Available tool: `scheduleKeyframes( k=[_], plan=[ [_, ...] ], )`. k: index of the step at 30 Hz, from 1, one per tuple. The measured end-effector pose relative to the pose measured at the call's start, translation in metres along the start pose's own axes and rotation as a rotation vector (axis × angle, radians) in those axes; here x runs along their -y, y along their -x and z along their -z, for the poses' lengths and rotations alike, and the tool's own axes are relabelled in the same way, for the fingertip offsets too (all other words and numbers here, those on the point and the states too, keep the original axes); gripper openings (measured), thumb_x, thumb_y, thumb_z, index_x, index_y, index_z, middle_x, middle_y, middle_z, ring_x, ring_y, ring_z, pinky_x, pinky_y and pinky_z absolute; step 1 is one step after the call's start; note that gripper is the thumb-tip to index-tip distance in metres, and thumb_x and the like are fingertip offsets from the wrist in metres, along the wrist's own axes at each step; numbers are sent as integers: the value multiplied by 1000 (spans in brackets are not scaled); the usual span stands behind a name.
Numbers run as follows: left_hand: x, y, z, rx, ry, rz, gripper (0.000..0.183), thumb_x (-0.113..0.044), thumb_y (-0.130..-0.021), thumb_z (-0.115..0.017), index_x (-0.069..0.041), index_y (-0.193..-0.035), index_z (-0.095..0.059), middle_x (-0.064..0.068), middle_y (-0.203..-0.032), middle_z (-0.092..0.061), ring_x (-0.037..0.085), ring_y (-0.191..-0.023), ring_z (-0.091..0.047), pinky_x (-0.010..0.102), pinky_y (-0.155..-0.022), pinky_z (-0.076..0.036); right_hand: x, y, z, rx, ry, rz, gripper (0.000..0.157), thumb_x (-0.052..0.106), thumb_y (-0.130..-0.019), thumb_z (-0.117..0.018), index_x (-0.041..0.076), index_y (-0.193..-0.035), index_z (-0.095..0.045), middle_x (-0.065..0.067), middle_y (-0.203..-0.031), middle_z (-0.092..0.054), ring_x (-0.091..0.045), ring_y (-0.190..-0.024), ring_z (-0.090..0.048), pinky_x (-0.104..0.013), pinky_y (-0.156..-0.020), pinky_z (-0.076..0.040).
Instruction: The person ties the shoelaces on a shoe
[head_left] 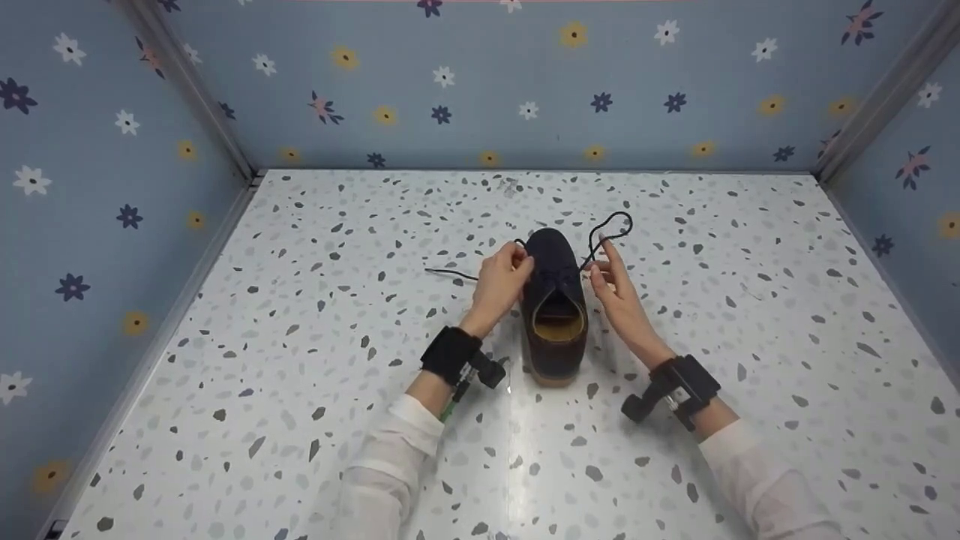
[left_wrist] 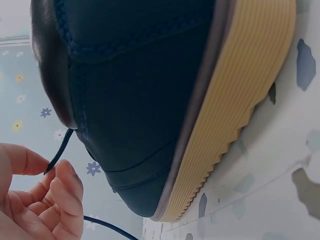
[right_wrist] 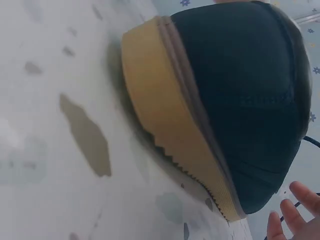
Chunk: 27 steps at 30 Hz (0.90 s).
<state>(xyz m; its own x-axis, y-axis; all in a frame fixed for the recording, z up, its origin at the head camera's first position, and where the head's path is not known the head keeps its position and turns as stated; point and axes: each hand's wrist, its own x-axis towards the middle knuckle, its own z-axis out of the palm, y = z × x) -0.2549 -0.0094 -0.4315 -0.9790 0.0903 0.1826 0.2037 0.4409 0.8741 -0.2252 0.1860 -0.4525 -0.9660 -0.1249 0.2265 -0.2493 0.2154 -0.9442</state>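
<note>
Lace, pinched in the left grip, should be pulled gently and the shoe kept still. The right grip is spread wide.

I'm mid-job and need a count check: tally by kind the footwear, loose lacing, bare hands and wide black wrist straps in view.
Dark blue lace-up shoe: 1
Loose thin black lace strands: 2
Bare left hand and right hand: 2
Wide black wrist straps: 2
Total: 7

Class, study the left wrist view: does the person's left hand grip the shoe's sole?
No: the left hand pinches the dark shoelace, clear of the ridged tan sole.
</note>
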Motion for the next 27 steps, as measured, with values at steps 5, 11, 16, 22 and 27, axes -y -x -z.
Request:
scheduleKeyframes(
  k=[5,11,16,22,27],
  plan=[
    [-1,0,0,2,3,5,9,-14,-90,-53,-6,-87,-54,1,-67,-54,12,-40,-47,24,-39,-40,14,-1,0,-12,-118,16,51,11,-98,-40,6,-143,-17,-24,-122,-42,-25,-105,-41,-37,-83,-33],
    [-1,1,1,11,9,6,9,-15,-90,-53,-6,-88,-53,1,-68,-54,13,-42,-47,24,-39,-39,9,-2,1,-42,-269,37,50,14,-95,-47,9,-141,-27,-18,-121,-50,-25,-105,-44,-34,-78,-34],
    [1,2,0,21,12,-15,8,-13,-91,-52,-6,-88,-53,2,-67,-54,13,-40,-46,23,-39,-38,7,-3,-1,-62,-411,7,51,14,-93,-53,5,-137,-29,-15,-114,-55,-25,-98,-48,-29,-73,-38],
    [0,1,0,17,20,-38,10,-15,-91,-51,-6,-88,-53,1,-67,-53,12,-40,-46,23,-40,-38,10,-5,0,-94,-519,-33,48,8,-91,-54,3,-133,-31,-15,-106,-58,-26,-88,-51,-23,-65,-41],
    [-3,-1,-1,16,35,-31,8,-13,-91,-52,-5,-88,-53,2,-67,-53,12,-41,-46,23,-40,-38,12,-7,0,-119,-518,-29,45,6,-90,-55,2,-130,-35,-14,-100,-59,-23,-83,-54,-23,-63,-42]
  ],
)
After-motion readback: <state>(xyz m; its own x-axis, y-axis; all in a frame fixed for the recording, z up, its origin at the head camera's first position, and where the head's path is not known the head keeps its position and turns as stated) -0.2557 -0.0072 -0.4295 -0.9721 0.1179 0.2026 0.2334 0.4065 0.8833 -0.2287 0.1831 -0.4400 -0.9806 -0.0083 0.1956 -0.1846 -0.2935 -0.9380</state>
